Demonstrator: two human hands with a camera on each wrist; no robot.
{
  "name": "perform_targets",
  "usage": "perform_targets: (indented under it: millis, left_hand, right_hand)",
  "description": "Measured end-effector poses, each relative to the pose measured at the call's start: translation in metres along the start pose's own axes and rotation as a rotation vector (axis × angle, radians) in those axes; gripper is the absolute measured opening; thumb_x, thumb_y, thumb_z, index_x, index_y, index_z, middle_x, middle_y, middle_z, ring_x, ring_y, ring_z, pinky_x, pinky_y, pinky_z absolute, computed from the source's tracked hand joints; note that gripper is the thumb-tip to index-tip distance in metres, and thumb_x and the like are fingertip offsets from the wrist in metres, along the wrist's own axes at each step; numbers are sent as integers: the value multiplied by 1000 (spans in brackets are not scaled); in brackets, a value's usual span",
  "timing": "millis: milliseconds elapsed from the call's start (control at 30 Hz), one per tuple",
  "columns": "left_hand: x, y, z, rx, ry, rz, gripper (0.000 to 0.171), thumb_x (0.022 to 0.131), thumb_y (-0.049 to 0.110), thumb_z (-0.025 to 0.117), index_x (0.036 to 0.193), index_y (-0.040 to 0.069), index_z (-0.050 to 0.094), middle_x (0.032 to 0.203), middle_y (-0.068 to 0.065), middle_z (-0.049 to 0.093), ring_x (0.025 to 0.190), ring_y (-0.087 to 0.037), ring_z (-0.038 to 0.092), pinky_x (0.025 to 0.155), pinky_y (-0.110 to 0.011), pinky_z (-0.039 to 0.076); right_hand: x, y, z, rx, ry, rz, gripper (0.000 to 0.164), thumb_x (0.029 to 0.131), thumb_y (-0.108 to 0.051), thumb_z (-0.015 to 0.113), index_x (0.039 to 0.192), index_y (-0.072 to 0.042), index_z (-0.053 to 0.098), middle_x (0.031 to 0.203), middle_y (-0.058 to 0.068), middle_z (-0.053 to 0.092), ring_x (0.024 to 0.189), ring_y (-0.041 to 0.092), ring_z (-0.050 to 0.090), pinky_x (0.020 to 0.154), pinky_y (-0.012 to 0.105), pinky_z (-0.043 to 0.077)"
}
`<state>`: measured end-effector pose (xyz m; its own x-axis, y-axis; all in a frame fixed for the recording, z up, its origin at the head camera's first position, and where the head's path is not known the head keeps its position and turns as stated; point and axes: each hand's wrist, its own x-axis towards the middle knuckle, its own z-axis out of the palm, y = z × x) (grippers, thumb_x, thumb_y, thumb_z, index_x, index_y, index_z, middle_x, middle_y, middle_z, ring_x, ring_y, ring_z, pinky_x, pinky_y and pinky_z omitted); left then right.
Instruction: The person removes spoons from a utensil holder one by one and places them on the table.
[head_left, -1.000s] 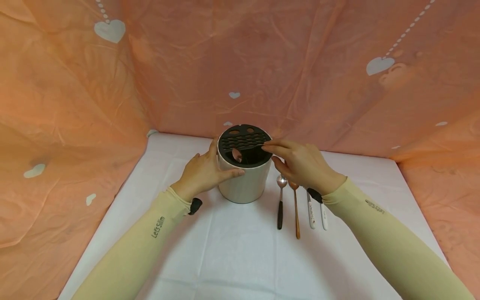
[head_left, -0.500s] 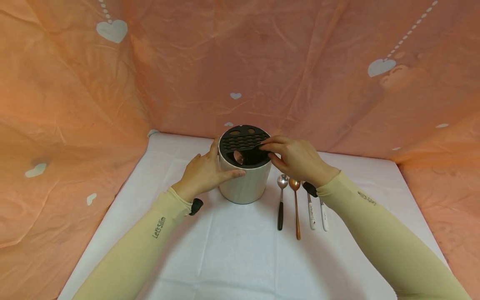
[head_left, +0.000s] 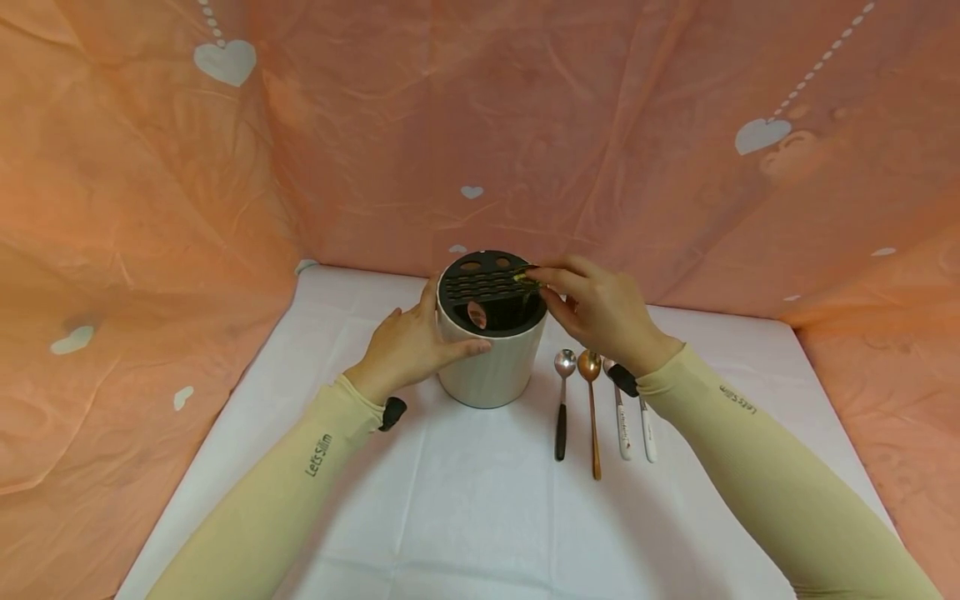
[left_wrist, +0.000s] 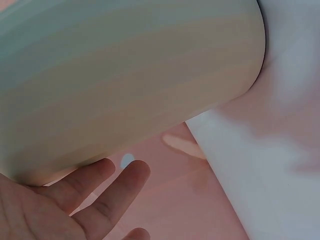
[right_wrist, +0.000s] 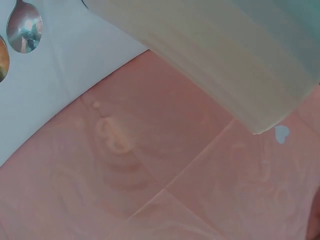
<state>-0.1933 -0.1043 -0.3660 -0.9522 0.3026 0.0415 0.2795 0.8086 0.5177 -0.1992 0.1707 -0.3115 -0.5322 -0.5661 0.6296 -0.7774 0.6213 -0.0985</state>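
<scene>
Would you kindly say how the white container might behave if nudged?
The white container would probably slide rather than roll, as it stands upright. Smooth-sided, it may feel slippery. The left hand against its side should make tipping less likely.

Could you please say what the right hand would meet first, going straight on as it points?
The right hand would probably meet the round black slotted lid, though whether they touch now is unclear.

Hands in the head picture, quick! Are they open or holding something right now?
Left hand: open, resting against the white container.
Right hand: closed, pinching a small yellowish thing at the black lid, too small to name.
</scene>
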Motion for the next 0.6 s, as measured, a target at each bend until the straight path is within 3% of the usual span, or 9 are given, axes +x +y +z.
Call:
perform_targets:
  millis: [200,367,600]
  left_hand:
    - [0,1,0,11,4,-13,131,70,91,54,160,12,1,138,-20,56,124,-33,57,112,-57,25]
    - [-1,0,0,16,3,-12,133,70,91,53,160,10,0,140,-21,54,126,-32,55,112,-57,25]
    - [0,0,0,12,0,-5,130,71,90,54,160,12,0,137,-21,57,122,-33,58,111,-58,25]
  right_hand:
    - [5,0,-5,72,199,34,33,87,1,75,119,-7,73,114,10,66,69,17,63,56,32,53]
    - [8,1,-10,150,362,79,32,87,5,73,117,-5,73,110,12,66,75,17,64,58,22,51]
    - [12,3,-17,228,565,130,29,82,12,74,108,-1,75,102,14,67,56,17,57,59,12,46]
